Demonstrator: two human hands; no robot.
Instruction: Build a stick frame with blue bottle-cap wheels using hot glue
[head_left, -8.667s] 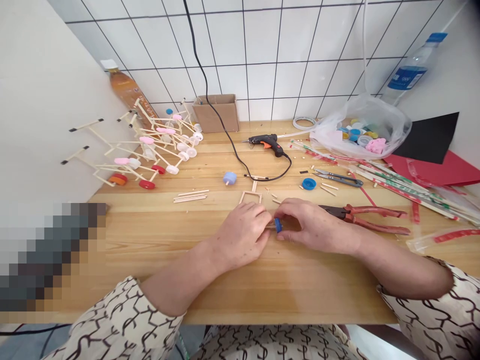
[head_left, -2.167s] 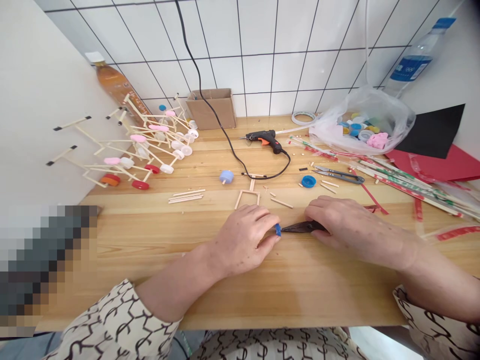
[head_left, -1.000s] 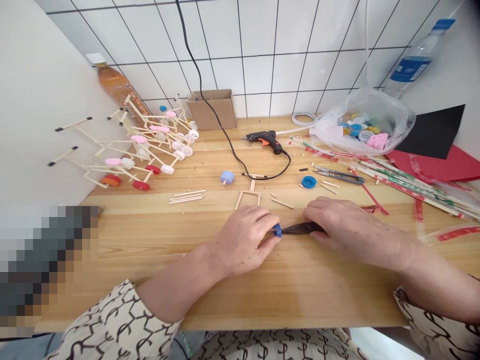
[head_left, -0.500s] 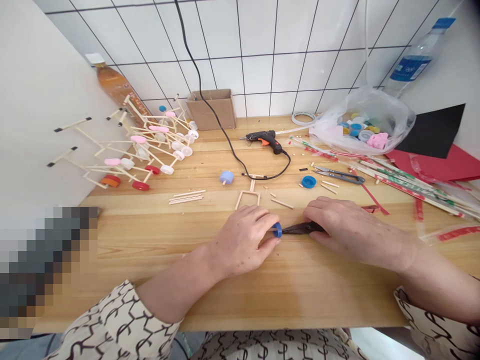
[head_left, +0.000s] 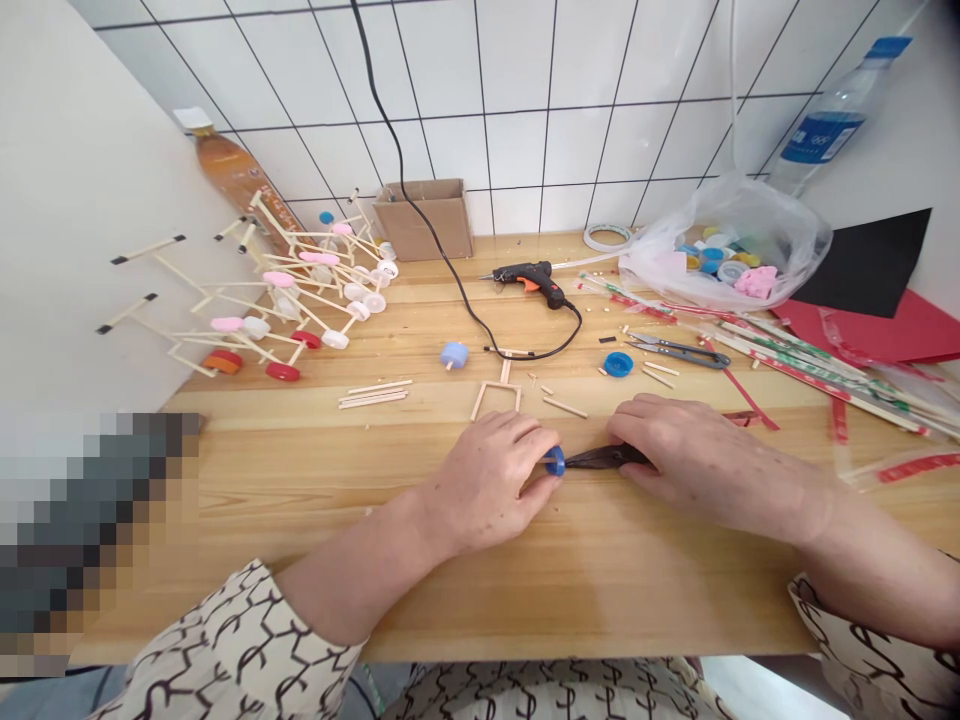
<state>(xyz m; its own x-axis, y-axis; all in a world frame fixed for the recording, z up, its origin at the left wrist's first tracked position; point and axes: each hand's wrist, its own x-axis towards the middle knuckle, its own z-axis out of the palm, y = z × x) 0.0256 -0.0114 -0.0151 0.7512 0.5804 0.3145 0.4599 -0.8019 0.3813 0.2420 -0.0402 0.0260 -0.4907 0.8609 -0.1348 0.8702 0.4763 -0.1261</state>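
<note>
My left hand (head_left: 487, 478) rests on the wooden table (head_left: 300, 470) and pinches a small blue bottle cap (head_left: 555, 461) on its edge between thumb and fingers. My right hand (head_left: 686, 450) is closed over the handles of dark pliers (head_left: 600, 458), whose pointed jaws touch the cap from the right. The pliers' handles are hidden under the hand. Just behind my left hand lies a small frame of thin wooden sticks (head_left: 496, 392).
Stick models with cap wheels (head_left: 292, 290) stand at the back left. A black glue gun (head_left: 529, 277) with its cord, a cardboard box (head_left: 427, 218), snips (head_left: 679, 350), another blue cap (head_left: 617, 364), a bag of caps (head_left: 724, 250) and red-green wrappers (head_left: 810, 365) lie behind.
My right hand has taken up the pliers since the oldest frame and set their tip to the cap. Over the last second the cap turned slightly in my left fingers; both hands stay put.
</note>
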